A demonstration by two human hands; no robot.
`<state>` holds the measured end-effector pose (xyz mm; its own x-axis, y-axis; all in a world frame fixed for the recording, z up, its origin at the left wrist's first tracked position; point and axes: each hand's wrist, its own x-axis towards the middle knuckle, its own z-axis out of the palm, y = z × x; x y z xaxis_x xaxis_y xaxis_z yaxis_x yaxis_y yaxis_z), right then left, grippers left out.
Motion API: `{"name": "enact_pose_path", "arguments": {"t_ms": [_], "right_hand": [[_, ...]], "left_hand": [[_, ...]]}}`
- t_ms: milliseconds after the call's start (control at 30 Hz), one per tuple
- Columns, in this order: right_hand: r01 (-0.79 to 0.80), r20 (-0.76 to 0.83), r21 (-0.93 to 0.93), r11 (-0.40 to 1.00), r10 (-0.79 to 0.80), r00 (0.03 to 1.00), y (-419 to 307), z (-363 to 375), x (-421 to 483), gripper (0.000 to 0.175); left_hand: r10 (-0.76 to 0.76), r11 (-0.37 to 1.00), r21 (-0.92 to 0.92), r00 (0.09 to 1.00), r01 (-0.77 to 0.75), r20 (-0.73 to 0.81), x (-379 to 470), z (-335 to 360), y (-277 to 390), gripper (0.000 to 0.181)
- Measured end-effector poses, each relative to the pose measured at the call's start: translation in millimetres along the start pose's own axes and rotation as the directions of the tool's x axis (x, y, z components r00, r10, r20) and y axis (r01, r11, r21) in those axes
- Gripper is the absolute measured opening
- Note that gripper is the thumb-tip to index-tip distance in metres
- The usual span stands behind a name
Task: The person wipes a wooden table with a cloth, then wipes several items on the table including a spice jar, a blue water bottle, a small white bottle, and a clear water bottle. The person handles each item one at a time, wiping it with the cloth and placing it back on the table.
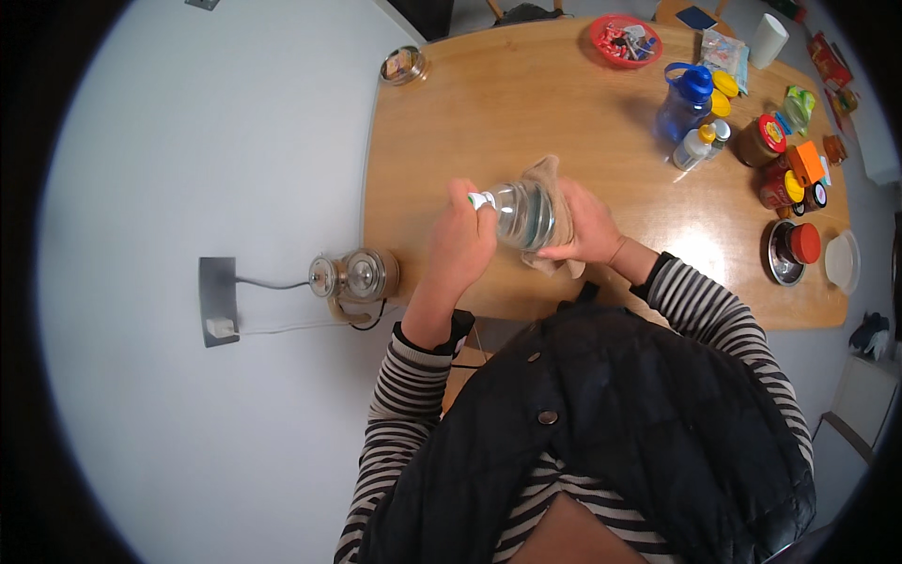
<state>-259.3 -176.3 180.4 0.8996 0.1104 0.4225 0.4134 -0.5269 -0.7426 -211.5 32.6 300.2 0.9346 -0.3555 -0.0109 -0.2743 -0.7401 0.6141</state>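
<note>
A clear plastic bottle (520, 215) lies tilted on its side in the air or just over the wooden table (486, 120); which of the two I cannot tell. My left hand (461, 233) is closed around its neck, by the white cap (481, 200). On the right, my right hand (588, 222) presses a tan cloth (561, 215) against the bottle's base, the thumb below it. The cloth hangs out above and below my fingers.
A glass kettle (366, 273) stands at the table's left edge by the wall. A steel bowl (404, 65) and a red basket (626, 41) are at the far side. To the right stand a blue water bottle (685, 102), several jars and a metal bowl (781, 271).
</note>
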Motion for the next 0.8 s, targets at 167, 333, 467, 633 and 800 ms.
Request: {"name": "enact_pose_path", "arguments": {"t_ms": [167, 333, 467, 633, 800], "right_hand": [[0.253, -0.092, -0.312, 0.916, -0.294, 0.951, -44.5, 9.5, 29.5, 0.093], [0.17, -0.192, -0.232, 0.958, -0.217, 0.957, -43.3, 2.3, 31.7, 0.089], [0.066, -0.214, -0.137, 0.988, -0.095, 0.972, -12.9, -4.0, 11.7, 0.095], [-0.162, -0.077, 0.0, 0.987, 0.161, 0.984, 11.9, -13.5, -14.2, 0.105], [-0.018, -0.241, -0.117, 0.993, -0.011, 0.97, -4.8, -11.5, -4.9, 0.1]], "left_hand": [[0.032, 0.999, 0.026, 0.998, -0.034, 0.053, 5.9, 4.0, 16.9, 0.028], [0.099, 0.99, 0.089, 0.991, -0.107, 0.087, 5.6, 7.1, 28.8, 0.027], [0.086, 0.996, -0.017, 0.984, -0.084, 0.157, 15.5, 9.4, 28.2, 0.029], [0.227, 0.967, -0.166, 0.95, -0.194, 0.215, 29.9, 6.2, 18.3, 0.035], [0.269, 0.959, -0.149, 0.942, -0.242, 0.199, 40.3, 9.7, 20.3, 0.031]]}}
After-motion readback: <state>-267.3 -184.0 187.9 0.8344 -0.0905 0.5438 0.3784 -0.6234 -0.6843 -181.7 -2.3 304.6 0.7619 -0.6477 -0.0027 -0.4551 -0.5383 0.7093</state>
